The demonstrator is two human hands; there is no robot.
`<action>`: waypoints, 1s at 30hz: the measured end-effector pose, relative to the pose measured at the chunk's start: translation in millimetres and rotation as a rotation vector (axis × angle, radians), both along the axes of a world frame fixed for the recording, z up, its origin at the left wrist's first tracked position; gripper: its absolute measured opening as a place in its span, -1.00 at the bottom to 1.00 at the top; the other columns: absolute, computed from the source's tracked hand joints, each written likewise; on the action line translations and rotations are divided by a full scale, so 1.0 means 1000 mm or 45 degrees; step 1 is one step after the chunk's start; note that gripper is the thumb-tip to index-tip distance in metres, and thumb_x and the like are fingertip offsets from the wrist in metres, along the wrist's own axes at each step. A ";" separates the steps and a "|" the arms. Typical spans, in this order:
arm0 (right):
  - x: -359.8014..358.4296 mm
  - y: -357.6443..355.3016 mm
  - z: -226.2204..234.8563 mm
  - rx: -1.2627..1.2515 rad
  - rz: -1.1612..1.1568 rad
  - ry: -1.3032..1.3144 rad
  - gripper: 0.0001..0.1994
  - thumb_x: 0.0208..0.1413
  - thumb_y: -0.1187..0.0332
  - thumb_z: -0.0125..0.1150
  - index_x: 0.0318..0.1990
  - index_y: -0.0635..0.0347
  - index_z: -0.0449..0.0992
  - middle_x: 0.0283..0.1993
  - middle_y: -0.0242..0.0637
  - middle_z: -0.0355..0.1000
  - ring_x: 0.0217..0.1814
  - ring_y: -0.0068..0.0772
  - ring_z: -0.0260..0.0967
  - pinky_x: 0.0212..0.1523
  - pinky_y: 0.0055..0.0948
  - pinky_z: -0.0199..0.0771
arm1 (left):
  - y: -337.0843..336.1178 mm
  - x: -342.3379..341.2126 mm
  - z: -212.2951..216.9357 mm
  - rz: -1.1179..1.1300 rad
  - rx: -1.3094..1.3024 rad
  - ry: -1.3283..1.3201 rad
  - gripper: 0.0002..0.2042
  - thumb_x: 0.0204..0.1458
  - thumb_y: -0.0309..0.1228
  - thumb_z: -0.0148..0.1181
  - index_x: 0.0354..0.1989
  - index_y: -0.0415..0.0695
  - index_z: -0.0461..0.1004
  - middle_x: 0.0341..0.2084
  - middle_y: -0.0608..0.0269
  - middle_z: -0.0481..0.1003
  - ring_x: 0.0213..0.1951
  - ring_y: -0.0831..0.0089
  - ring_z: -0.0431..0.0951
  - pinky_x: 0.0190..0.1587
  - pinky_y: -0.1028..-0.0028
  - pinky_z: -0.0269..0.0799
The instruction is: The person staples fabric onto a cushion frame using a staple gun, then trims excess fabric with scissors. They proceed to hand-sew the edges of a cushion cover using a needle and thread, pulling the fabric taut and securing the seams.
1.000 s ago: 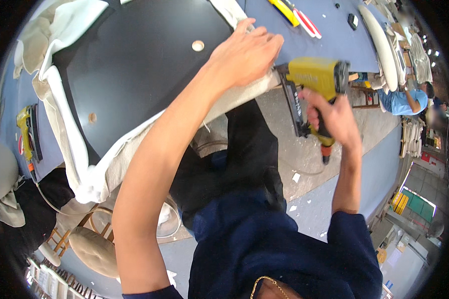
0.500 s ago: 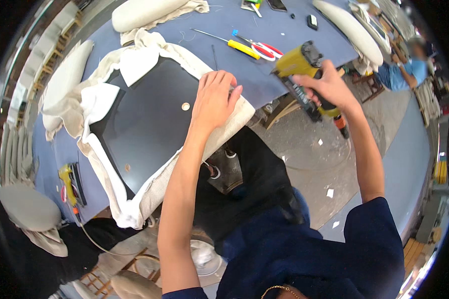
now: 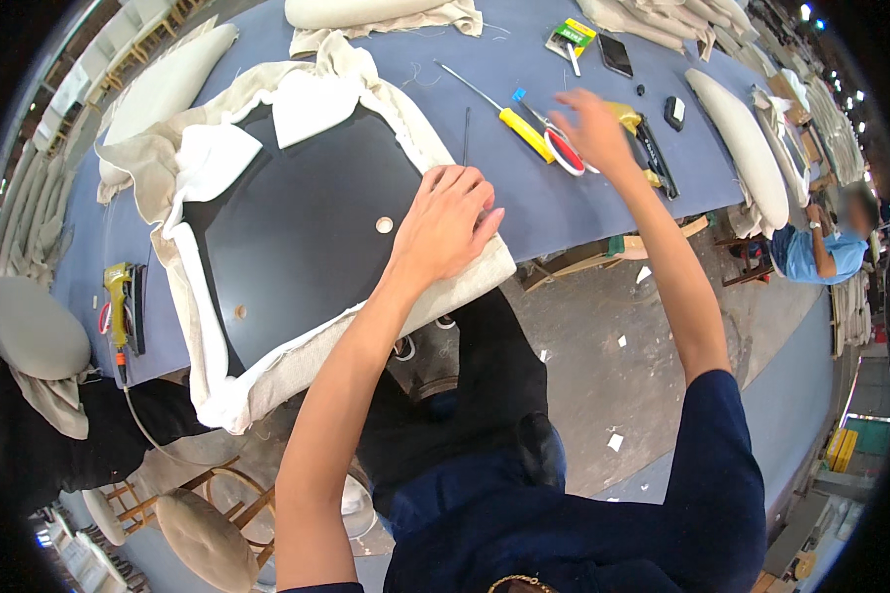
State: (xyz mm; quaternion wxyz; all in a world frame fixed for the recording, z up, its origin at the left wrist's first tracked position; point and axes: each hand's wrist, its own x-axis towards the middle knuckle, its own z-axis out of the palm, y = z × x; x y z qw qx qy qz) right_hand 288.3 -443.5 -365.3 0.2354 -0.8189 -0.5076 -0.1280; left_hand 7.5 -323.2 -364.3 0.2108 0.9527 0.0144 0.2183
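A black seat board (image 3: 297, 227) lies on the blue table (image 3: 574, 212), wrapped in loose beige fabric (image 3: 465, 282). My left hand (image 3: 445, 222) presses down on the fabric at the board's near right corner, fingers curled over the fold. Farther back on the table, my right hand (image 3: 588, 128) hovers with fingers spread and holds nothing. It is just above red-handled scissors (image 3: 564, 150) and a yellow-handled screwdriver (image 3: 519, 128). The yellow staple gun (image 3: 633, 121) lies on the table right behind that hand, partly hidden by it.
A second yellow tool (image 3: 119, 296) with a hose lies at the table's left edge. Padded cushions (image 3: 737, 138) lie along the back and right. A phone (image 3: 618, 54) and a green packet (image 3: 574, 35) are at the back. A person in blue (image 3: 816, 252) sits at right. Stools (image 3: 203, 534) stand lower left.
My right hand lifted the staple gun from beside the seat up to the table and let it go; it is now open. My left hand stayed on the fabric corner.
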 end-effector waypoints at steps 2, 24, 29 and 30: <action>-0.018 0.037 -0.011 -0.260 0.032 -0.013 -0.63 0.13 0.19 0.30 0.02 0.20 0.58 -0.03 -0.05 0.54 0.04 0.05 0.49 0.08 -0.06 0.50 | 0.002 -0.002 0.001 0.015 0.018 -0.030 -0.83 0.16 -0.33 0.17 -0.32 -0.19 0.47 -0.21 0.12 0.47 0.02 0.16 0.43 0.24 0.19 0.21; -0.181 -0.082 0.079 0.889 0.298 0.571 -0.85 0.31 0.39 0.17 -0.20 0.32 0.50 -0.33 -0.28 0.50 -0.42 -0.58 0.43 -0.38 -0.55 0.49 | -0.001 0.010 -0.024 -0.031 -0.021 -0.239 -0.86 0.17 -0.40 0.07 -0.26 -0.21 0.50 -0.23 0.12 0.49 -0.03 0.15 0.47 0.19 0.16 0.28; -0.178 -0.076 0.085 0.654 0.241 0.678 -0.83 0.30 0.44 0.21 -0.03 0.31 0.47 -0.29 -0.23 0.53 -0.32 -0.52 0.51 -0.29 -0.50 0.56 | 0.006 -0.001 -0.028 -0.004 0.062 -0.226 -0.85 0.15 -0.39 0.09 -0.28 -0.22 0.51 -0.25 0.12 0.51 -0.01 0.14 0.47 0.17 0.17 0.29; -0.189 -0.071 0.109 0.845 0.381 0.688 -0.83 0.30 0.43 0.20 -0.04 0.31 0.47 -0.30 -0.21 0.53 -0.33 -0.52 0.51 -0.30 -0.50 0.56 | 0.009 -0.003 -0.026 -0.013 -0.001 -0.215 -0.85 0.15 -0.39 0.10 -0.28 -0.22 0.51 -0.26 0.12 0.52 -0.01 0.14 0.48 0.16 0.17 0.29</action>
